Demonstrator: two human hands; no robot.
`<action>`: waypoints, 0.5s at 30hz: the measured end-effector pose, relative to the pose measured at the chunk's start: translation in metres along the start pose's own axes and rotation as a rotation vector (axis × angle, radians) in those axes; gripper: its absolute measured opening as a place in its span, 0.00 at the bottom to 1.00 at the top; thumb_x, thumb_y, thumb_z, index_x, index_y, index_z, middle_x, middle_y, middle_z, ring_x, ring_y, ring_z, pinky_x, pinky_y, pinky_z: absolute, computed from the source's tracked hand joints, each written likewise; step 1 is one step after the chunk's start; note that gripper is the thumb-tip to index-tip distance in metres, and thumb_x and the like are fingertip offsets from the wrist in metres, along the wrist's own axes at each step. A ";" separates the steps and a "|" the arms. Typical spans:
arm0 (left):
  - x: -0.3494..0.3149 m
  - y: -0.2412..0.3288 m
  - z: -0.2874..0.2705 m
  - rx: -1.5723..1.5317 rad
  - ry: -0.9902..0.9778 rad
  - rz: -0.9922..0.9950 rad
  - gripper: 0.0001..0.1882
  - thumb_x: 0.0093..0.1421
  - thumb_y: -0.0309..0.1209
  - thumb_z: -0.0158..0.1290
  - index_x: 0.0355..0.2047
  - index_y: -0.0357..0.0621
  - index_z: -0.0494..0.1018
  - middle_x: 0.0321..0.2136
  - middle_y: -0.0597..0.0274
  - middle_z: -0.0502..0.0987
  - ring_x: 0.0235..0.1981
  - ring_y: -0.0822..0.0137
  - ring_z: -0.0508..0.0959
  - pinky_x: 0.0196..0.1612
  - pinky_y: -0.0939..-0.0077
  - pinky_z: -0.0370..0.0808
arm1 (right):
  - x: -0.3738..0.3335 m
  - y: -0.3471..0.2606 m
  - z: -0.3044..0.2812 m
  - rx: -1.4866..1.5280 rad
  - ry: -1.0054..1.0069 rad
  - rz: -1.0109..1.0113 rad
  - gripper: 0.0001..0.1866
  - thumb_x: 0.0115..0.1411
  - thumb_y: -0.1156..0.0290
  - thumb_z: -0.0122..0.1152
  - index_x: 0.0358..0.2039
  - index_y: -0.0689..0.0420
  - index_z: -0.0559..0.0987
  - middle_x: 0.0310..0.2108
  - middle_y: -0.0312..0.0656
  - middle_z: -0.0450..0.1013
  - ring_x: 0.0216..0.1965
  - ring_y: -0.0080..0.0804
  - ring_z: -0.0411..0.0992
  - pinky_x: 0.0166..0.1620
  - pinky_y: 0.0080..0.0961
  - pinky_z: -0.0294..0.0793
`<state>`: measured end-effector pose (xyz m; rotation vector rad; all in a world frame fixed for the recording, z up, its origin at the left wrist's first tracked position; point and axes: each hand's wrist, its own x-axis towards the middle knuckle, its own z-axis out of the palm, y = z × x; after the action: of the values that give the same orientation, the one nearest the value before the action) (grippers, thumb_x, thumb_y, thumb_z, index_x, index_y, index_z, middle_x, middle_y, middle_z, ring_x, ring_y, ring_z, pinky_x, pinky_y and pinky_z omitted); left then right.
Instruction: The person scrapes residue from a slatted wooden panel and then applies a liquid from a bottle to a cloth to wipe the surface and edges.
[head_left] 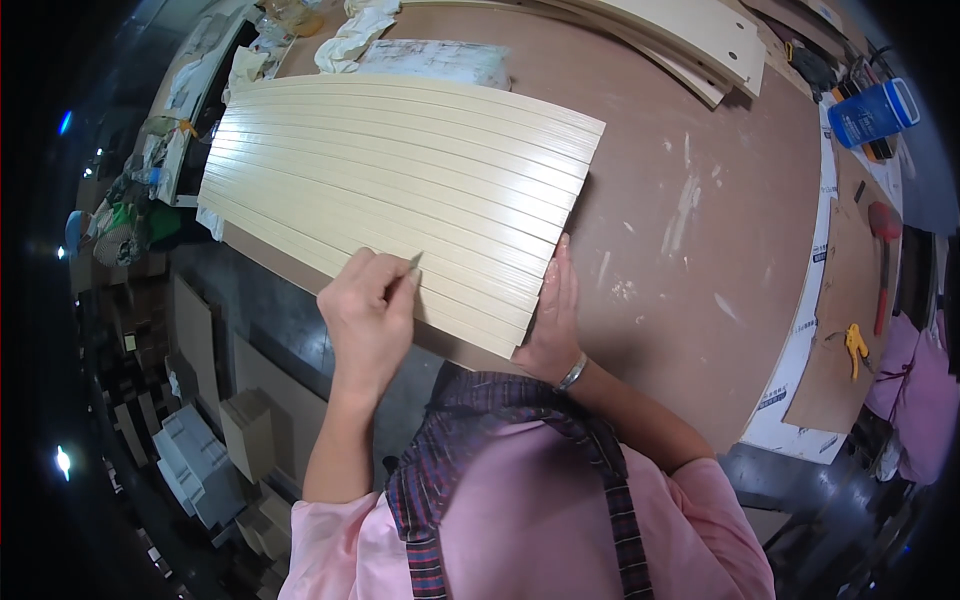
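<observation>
A glossy cream slatted panel (400, 180) with long parallel grooves lies at a slant on the brown worktable. Over its near edge, my left hand (365, 305) is closed in a pinch on a small thin grey piece (416, 262). Only a pointed corner of that piece shows beyond the fingers, so its kind is unclear. My right hand (552, 325) rests along the panel's right end, fingers stretched out against the edge. A metal bracelet (573, 371) circles the right wrist.
Cream boards (680, 40) with dark holes lie at the far right. Along the right side are a blue tub (872, 113), a red-headed tool (884, 222) and a yellow-handled tool (856, 350). A white crumpled cloth (352, 38) lies behind the panel. Grey boxes (200, 465) stand lower left.
</observation>
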<state>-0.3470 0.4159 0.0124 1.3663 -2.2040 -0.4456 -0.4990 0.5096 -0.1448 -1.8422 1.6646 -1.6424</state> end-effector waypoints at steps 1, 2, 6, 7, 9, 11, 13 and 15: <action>-0.003 0.005 0.004 -0.014 -0.023 0.041 0.06 0.48 0.17 0.62 0.26 0.33 0.76 0.18 0.56 0.70 0.18 0.66 0.72 0.23 0.75 0.66 | -0.002 0.001 0.001 -0.012 0.013 0.006 0.64 0.51 0.46 0.72 0.72 0.65 0.42 0.70 0.73 0.41 0.70 0.70 0.47 0.66 0.57 0.51; -0.005 0.013 0.005 -0.020 -0.041 0.082 0.05 0.48 0.17 0.62 0.26 0.33 0.76 0.18 0.56 0.70 0.18 0.66 0.71 0.23 0.75 0.66 | -0.002 0.001 0.003 -0.016 0.028 0.006 0.61 0.54 0.43 0.68 0.72 0.65 0.44 0.70 0.73 0.42 0.68 0.72 0.49 0.66 0.59 0.53; -0.001 0.010 0.007 -0.052 -0.048 -0.016 0.05 0.49 0.17 0.61 0.26 0.33 0.76 0.18 0.57 0.71 0.18 0.66 0.71 0.23 0.74 0.66 | -0.002 0.005 0.002 -0.043 0.045 0.000 0.58 0.57 0.40 0.64 0.71 0.65 0.46 0.69 0.74 0.45 0.67 0.73 0.51 0.65 0.60 0.55; -0.002 0.014 0.009 -0.006 -0.050 0.004 0.04 0.49 0.17 0.61 0.25 0.33 0.76 0.18 0.56 0.72 0.19 0.65 0.73 0.23 0.73 0.67 | -0.003 0.006 0.002 -0.044 0.048 -0.002 0.58 0.57 0.40 0.63 0.71 0.65 0.46 0.69 0.74 0.45 0.67 0.73 0.52 0.65 0.60 0.55; -0.012 0.032 0.020 -0.033 -0.083 0.152 0.04 0.48 0.18 0.61 0.24 0.36 0.76 0.19 0.56 0.72 0.19 0.61 0.75 0.23 0.70 0.69 | -0.001 0.002 0.005 -0.022 0.050 -0.016 0.57 0.58 0.41 0.63 0.71 0.65 0.46 0.69 0.74 0.44 0.66 0.74 0.52 0.65 0.60 0.55; -0.018 0.055 0.031 -0.071 -0.135 0.340 0.04 0.48 0.19 0.61 0.24 0.39 0.76 0.19 0.56 0.73 0.19 0.57 0.75 0.23 0.68 0.71 | -0.001 0.006 0.006 -0.069 0.052 -0.040 0.57 0.57 0.40 0.63 0.71 0.66 0.45 0.69 0.74 0.44 0.66 0.74 0.52 0.65 0.60 0.56; -0.017 0.048 0.030 -0.083 -0.122 0.296 0.03 0.49 0.20 0.61 0.24 0.38 0.77 0.19 0.56 0.74 0.19 0.59 0.75 0.23 0.68 0.71 | 0.000 0.003 -0.001 -0.058 0.020 -0.029 0.58 0.56 0.42 0.64 0.71 0.67 0.45 0.69 0.73 0.43 0.67 0.73 0.51 0.66 0.60 0.55; -0.007 0.024 0.022 -0.082 -0.030 0.145 0.02 0.51 0.20 0.61 0.27 0.36 0.79 0.19 0.56 0.75 0.19 0.64 0.75 0.23 0.70 0.71 | 0.000 0.003 -0.003 -0.042 0.008 -0.013 0.57 0.56 0.44 0.65 0.71 0.67 0.45 0.70 0.73 0.43 0.67 0.73 0.51 0.66 0.59 0.55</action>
<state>-0.3749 0.4332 0.0051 1.1553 -2.2643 -0.4999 -0.5029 0.5099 -0.1463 -1.8717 1.7064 -1.6349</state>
